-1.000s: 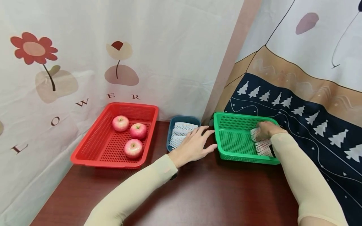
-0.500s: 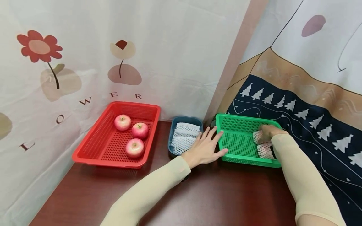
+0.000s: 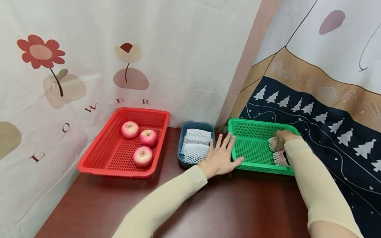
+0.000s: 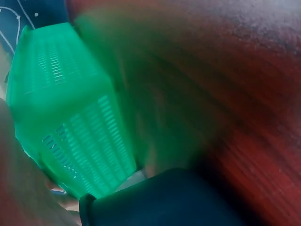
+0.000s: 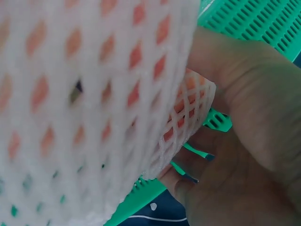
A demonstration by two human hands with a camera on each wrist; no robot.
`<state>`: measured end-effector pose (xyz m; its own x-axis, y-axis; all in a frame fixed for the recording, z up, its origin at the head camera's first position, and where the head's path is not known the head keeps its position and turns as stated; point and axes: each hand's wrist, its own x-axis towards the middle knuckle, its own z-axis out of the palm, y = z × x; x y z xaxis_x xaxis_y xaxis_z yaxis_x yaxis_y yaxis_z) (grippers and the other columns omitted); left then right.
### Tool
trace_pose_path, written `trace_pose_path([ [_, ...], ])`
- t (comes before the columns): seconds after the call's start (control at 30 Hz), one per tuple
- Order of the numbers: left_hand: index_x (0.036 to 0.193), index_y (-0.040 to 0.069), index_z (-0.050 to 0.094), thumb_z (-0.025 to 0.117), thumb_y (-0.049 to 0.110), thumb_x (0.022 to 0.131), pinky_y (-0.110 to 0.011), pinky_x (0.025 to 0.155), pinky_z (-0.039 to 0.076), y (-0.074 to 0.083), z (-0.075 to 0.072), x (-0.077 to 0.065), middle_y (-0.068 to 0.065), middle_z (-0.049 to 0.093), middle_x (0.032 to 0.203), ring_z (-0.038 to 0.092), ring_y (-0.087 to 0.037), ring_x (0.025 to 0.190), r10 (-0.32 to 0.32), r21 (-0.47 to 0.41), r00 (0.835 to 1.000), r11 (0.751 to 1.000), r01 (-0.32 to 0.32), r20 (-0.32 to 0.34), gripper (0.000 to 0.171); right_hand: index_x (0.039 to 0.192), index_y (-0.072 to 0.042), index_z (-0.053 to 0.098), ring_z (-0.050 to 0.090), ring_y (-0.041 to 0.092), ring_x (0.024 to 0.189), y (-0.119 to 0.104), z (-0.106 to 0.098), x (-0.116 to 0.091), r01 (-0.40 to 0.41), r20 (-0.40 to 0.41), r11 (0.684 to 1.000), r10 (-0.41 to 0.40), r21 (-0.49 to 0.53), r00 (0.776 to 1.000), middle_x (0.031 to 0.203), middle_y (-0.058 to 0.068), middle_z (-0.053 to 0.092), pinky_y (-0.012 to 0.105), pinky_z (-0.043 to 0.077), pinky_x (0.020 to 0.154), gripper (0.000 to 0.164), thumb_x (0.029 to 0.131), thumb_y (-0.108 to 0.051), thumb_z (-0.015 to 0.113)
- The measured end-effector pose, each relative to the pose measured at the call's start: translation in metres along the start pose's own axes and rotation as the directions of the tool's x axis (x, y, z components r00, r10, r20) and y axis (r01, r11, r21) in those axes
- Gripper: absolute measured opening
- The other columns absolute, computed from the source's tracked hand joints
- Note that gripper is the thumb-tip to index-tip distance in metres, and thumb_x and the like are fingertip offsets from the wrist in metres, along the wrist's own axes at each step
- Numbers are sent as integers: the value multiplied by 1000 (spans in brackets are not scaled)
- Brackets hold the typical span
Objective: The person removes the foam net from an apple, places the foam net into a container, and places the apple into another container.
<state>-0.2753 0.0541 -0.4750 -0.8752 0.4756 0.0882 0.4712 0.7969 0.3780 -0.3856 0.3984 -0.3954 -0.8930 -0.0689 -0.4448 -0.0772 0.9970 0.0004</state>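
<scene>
My right hand (image 3: pixel 282 138) is inside the green basket (image 3: pixel 251 150) at its right end. It grips an apple in a white foam net (image 5: pixel 186 108), with the thumb on one side and fingers on the other. Just in front lies another netted apple (image 3: pixel 280 159), large and close in the right wrist view. My left hand (image 3: pixel 219 159) has its fingers spread, between the blue container (image 3: pixel 197 126) and the green basket's left rim. Whether its fingertips touch the rim I cannot tell. White foam nets (image 3: pixel 195 153) lie in the blue container.
A red basket (image 3: pixel 108 148) at the left holds three bare apples, the back one (image 3: pixel 130 129) farthest left. The brown table (image 3: pixel 238 205) runs under everything. A curtain (image 3: pixel 184 66) hangs right behind the containers.
My left hand has shifted right toward the green basket, its fingers spreading wider and uncovering more of the foam nets. My right hand stays at the netted apple; the head view has shifted slightly.
</scene>
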Motion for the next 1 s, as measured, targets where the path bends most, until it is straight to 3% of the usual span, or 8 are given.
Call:
trace_pose_path([
  [0.17,189,24,4,37,81,115,-75,146,15,2,-1,1,-2,4,200,6,-39,186,3,33,1000,999,-2,-5,99,158,12,57,65,48,114,-1,-2,2,-26,2,1000,26,-10,1000,150,45,63,50,58,83,83,85,-7,90],
  [0.27,190,23,4,35,81,115,-75,146,16,2,-2,1,-2,3,200,8,-40,186,-1,51,1000,999,1,-5,99,156,12,58,61,41,104,0,-2,4,-21,-9,1000,21,-9,1000,143,42,67,46,55,78,82,81,-3,88],
  [0.43,189,24,3,34,81,115,-74,147,13,4,-1,0,-2,1,200,4,-39,186,-8,47,1000,999,7,14,99,154,13,58,65,43,108,4,3,6,-11,-26,1000,11,6,1000,142,42,67,50,59,83,82,84,-10,95],
  [0.67,189,24,3,33,81,116,-73,147,12,5,0,1,-1,0,200,1,-38,186,-9,52,1000,999,8,12,98,153,15,59,63,66,137,14,7,8,47,-56,999,-47,-17,997,149,46,63,68,63,105,84,89,-21,100],
  [1.0,189,26,1,32,82,115,-73,148,11,6,2,0,1,-4,200,0,-38,186,-31,57,999,998,30,15,98,158,12,57,60,64,143,10,5,4,66,-89,998,-65,-2,994,153,47,61,74,56,115,87,92,-29,97],
])
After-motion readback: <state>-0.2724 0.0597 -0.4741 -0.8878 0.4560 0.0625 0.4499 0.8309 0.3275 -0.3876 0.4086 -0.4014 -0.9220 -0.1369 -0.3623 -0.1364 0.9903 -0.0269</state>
